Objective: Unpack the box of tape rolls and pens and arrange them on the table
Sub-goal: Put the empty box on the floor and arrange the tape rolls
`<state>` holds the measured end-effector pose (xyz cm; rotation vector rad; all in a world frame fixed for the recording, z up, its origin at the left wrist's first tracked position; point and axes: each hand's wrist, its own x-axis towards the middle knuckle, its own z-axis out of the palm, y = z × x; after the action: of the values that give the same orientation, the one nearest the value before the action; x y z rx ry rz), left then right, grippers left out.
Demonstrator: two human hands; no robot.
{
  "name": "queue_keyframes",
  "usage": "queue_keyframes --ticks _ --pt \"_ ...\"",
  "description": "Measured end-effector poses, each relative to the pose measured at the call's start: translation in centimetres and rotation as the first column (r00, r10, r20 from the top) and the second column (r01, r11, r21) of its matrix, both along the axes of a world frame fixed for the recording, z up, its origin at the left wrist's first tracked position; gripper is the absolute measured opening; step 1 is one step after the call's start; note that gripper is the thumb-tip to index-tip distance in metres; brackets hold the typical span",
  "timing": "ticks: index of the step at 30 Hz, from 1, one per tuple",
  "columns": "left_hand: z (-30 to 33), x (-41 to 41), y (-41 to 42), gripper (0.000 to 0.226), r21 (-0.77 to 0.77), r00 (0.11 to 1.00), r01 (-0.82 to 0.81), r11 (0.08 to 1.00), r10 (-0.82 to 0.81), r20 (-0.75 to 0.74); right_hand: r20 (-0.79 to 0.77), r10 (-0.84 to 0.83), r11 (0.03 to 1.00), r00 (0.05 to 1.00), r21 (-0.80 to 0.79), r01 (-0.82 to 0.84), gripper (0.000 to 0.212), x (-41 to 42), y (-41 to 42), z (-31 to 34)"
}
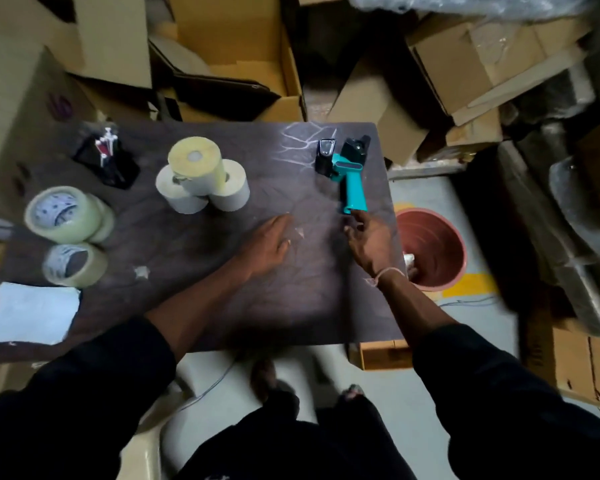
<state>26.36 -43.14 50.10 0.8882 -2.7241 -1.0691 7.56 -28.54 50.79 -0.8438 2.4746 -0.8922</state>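
At your far left a white sheet lies on the dark surface. Just beyond it stand the clear tape rolls, one low and two stacked. Behind them a black holder carries the pens. Toward the middle sit the pale paper rolls, a yellowish one atop two others. Your left hand lies flat on the surface, fingers straight and close together. Your right hand is loosely spread, its fingertips touching the handle end of the teal tape dispenser near the right edge. Off the surface stands a red bucket.
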Motion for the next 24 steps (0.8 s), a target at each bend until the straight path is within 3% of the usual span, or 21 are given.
queue_keyframes --ticks 5,9,11,14,16,20,24 --pt "0.2 2.2 -3.5 0.047 -0.031 0.994 -0.095 0.995 0.093 -0.059 -0.028 0.165 0.986 0.986 0.009 -0.165 0.042 2.0 -6.6 -0.7" --pt "-1.9 5.7 -5.7 0.037 0.067 0.903 -0.409 0.910 0.414 -0.113 0.031 0.267 0.963 0.963 0.027 -0.268 0.059 4.5 -11.8 -0.9" --pt "-2.8 7.2 -7.2 0.054 0.131 0.808 -0.564 0.815 0.578 -0.115 0.080 0.275 0.961 0.958 -0.008 -0.276 0.072 6.0 -14.2 -1.4" --pt "-3.1 8.5 -10.0 0.118 0.180 0.692 -0.698 0.693 0.718 -0.079 0.101 0.294 0.956 0.951 -0.045 -0.291 0.096 8.0 -17.8 -2.5" --pt "-2.5 8.7 -11.8 0.145 0.189 0.667 -0.716 0.672 0.739 -0.099 0.088 0.312 0.950 0.946 -0.042 -0.309 0.112 9.0 -19.9 -2.7" --pt "-2.9 8.0 -16.1 0.154 0.228 0.706 -0.672 0.704 0.703 -0.092 0.059 0.319 0.947 0.946 -0.047 -0.317 0.125 10.0 -23.5 -3.1" --pt "-5.0 7.6 -16.9 0.134 0.231 0.737 -0.641 0.732 0.671 -0.082 0.003 0.361 0.932 0.933 0.046 -0.360 0.123 10.4 -25.2 -4.0"
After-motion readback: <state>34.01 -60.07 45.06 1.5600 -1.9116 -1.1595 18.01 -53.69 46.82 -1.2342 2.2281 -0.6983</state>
